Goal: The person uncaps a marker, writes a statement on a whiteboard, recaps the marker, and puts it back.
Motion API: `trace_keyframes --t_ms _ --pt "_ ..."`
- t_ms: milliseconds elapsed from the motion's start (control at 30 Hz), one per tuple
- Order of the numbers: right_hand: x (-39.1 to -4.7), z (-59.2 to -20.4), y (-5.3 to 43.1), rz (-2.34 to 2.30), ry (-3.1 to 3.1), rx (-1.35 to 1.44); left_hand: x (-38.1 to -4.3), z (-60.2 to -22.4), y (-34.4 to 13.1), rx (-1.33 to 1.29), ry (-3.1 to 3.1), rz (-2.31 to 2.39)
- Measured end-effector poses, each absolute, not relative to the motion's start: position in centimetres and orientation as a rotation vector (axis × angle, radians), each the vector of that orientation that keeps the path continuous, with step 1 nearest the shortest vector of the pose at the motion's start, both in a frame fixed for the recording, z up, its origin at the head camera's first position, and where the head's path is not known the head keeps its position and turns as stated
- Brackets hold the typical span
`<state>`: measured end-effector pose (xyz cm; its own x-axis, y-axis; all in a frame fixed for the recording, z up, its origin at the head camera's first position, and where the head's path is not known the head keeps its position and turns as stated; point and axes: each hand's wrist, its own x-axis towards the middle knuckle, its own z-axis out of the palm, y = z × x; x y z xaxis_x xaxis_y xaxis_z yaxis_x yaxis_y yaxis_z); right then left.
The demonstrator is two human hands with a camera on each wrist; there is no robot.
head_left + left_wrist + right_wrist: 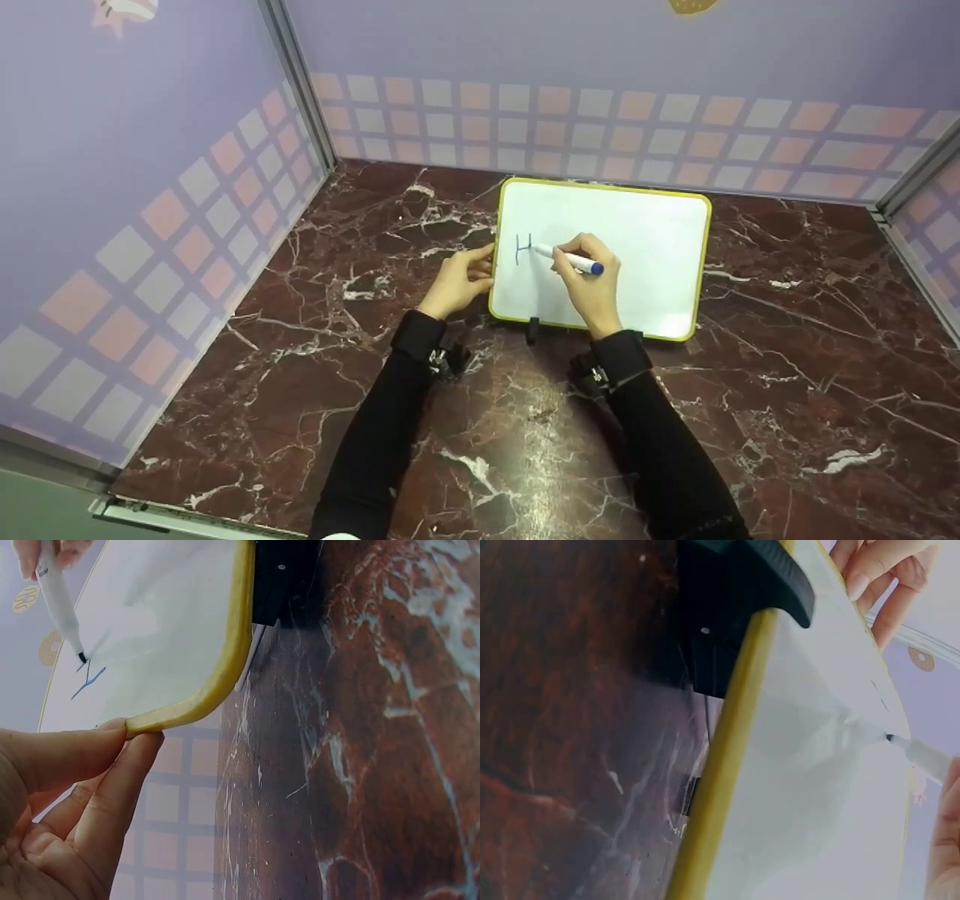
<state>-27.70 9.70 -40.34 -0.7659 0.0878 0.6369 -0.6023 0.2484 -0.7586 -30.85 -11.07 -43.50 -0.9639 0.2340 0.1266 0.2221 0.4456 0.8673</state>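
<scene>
A whiteboard with a yellow rim leans on a black stand, of which a front hook shows at its lower edge. My left hand pinches the board's left rim between thumb and fingers, as the left wrist view shows up close. In my right hand is a white marker with a blue end, gripped like a pen. Its dark tip touches the board in the left wrist view. Blue strokes shaped like an H, its right stroke short, stand near the board's left side.
The board stands on a dark red marbled table. Behind it rises a purple wall panel with pink and white squares. Another such panel borders the left side, and part of one shows at right.
</scene>
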Motion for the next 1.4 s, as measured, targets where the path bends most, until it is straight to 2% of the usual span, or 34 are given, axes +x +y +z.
trace_keyframes --t_ms 867,1400 --pt "-27.7 -40.0 10.6 1.588 -1.949 0.358 -30.9 -43.6 -11.1 0.426 2.634 1.619" --pt "-27.5 -39.5 11.5 1.586 -2.067 0.415 -31.1 -43.6 -11.1 0.416 2.659 1.581"
